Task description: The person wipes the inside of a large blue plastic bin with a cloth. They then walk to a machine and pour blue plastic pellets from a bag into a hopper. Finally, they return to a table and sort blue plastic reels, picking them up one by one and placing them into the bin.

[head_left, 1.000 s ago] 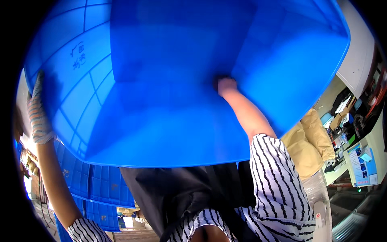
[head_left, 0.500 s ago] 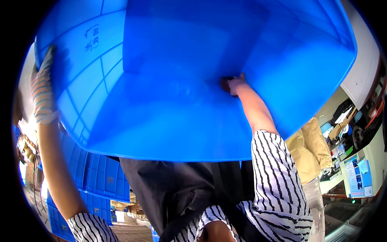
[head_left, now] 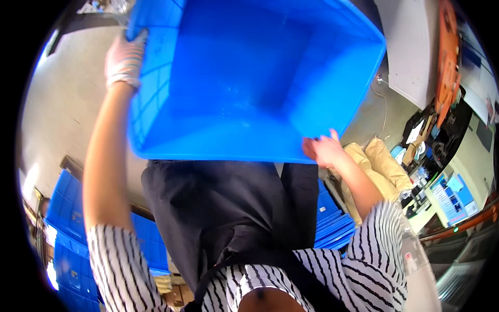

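Holding up a large blue plastic crate (head_left: 234, 86) in front of the body, turning its hollow side toward the head and its near rim over the upper part of a black apron (head_left: 218, 203). Gripping the crate's left wall at the rim with the left hand (head_left: 123, 62), wearing a pale striped knit glove there and hooking dark fingertips over onto the inner side. Reaching to the near right corner of the crate with the bare right hand (head_left: 328, 152), pinching a small reddish-brown object (head_left: 309, 147) in bent, blurred fingers and raising one digit. Being unable to tell the object's kind, or any contact with the rim. Wearing black-and-white striped sleeves (head_left: 117, 260), stretching the left arm further forward than the right. Having stacked blue crates (head_left: 73, 262) at lower left, piled blue plastic pieces (head_left: 332, 231) to the right of the apron, and brown paper sacks (head_left: 387, 164) just beyond the right forearm. Facing grey floor (head_left: 73, 109) at left and a white panel (head_left: 408, 47) at upper right, beside an elongated orange thing (head_left: 447, 62).
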{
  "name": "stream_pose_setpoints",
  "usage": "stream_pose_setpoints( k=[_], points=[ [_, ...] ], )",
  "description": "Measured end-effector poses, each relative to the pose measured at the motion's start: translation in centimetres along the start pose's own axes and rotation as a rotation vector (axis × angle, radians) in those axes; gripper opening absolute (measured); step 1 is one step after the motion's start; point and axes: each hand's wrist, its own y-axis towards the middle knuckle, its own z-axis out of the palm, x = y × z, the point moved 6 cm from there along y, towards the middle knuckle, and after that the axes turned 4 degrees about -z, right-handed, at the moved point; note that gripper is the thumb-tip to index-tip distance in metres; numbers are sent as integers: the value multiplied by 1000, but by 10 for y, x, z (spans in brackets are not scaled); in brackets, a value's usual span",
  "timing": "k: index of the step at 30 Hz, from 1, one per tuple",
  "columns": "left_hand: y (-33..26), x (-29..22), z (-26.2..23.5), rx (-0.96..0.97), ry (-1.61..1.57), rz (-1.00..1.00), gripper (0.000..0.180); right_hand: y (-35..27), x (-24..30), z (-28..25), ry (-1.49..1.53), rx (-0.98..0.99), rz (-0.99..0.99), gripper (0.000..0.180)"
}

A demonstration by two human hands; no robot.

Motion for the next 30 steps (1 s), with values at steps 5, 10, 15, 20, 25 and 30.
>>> stream_pose_setpoints(
  k=[5, 10, 15, 20, 25, 30],
  points=[
    [-10, -4, 7, 115, -290, -79, 52, -189, -17, 60, 574, -398, 453, 46],
    [-41, 0, 18, 516, -668, -323, 49, -225, -39, 215, 2106, -1058, 352, 57],
    [-102, -98, -16, 517, -827, -238, 51, -215, -16, 316, 2100, -1057, 446, 50],
    [-144, -227, -51, 452, -742, -74, 61, -244, -33, 322, 1965, -780, 283, 48],
    [-136, -385, -80, 332, -305, 158, 62, -273, -81, 304, 1985, -855, 231, 41],
    [-76, -510, -86, 303, -36, 429, 66, -277, -74, 292, 2238, -973, 423, 50]
  ],
)
